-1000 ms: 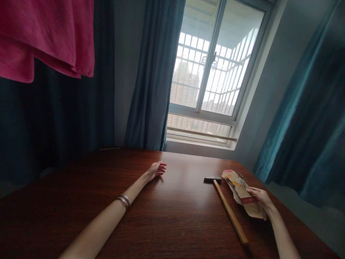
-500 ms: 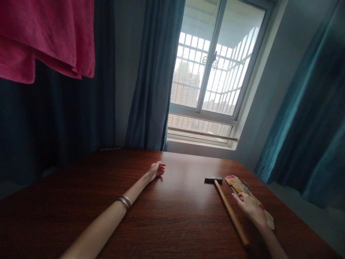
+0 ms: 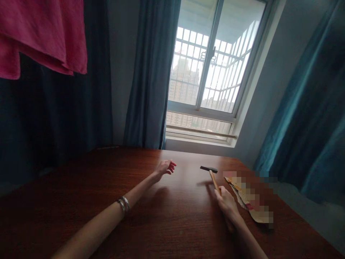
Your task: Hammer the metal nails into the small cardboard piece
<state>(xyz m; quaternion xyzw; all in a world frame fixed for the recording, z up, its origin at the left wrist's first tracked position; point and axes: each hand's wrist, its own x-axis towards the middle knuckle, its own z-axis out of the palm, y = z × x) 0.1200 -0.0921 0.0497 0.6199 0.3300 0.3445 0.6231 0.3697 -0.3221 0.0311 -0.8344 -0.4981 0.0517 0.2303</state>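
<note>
My right hand [image 3: 226,205] is closed around the wooden handle of a hammer [image 3: 211,174], whose dark head is lifted just above the dark wooden table [image 3: 167,223]. Most of the handle is hidden under my hand and forearm. My left hand [image 3: 165,167] hovers a little above the table near its middle, fingers loosely apart and holding nothing; a bracelet sits on that wrist. A packet of paper-backed nails [image 3: 249,201], partly blurred out, lies flat on the table just right of my right hand.
Beyond the table's far edge is a window [image 3: 207,72] with a grille, flanked by teal curtains [image 3: 151,79]. A pink cloth [image 3: 40,36] hangs at the upper left. The table's right edge runs close to the packet.
My right hand let go of the packet, moved left and took hold of the hammer handle, raising the head off the table. My left hand lifted slightly.
</note>
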